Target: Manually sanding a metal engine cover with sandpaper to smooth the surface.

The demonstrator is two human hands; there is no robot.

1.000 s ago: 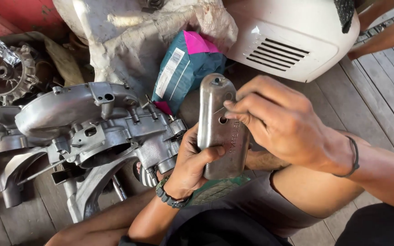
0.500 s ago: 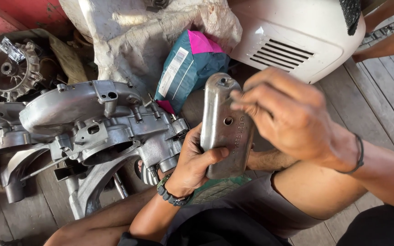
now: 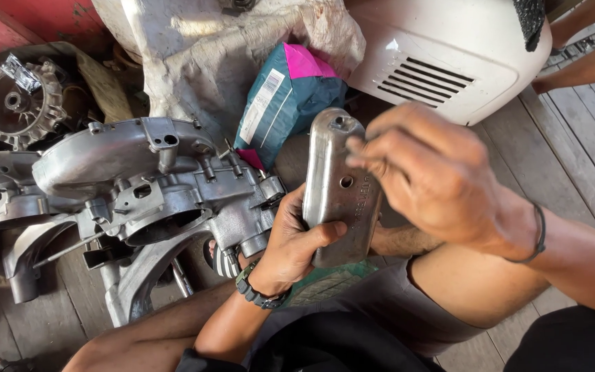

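Metal cover (image 3: 339, 189), oblong, dull silver, stands upright above the person's lap, clamped from below in the left hand (image 3: 290, 244), thumb across its face. Right hand (image 3: 428, 176) hovers at its upper edge, fingers curled and blurred; grip cannot be told. Engine casing (image 3: 153, 182) lies just left on the plank floor (image 3: 573, 165), teal bag (image 3: 284, 103) behind.

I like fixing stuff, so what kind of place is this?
Probably a small repair workshop for scooters or motorbikes: a bare metal engine casing lies on the plank floor, beside a white vented body panel.
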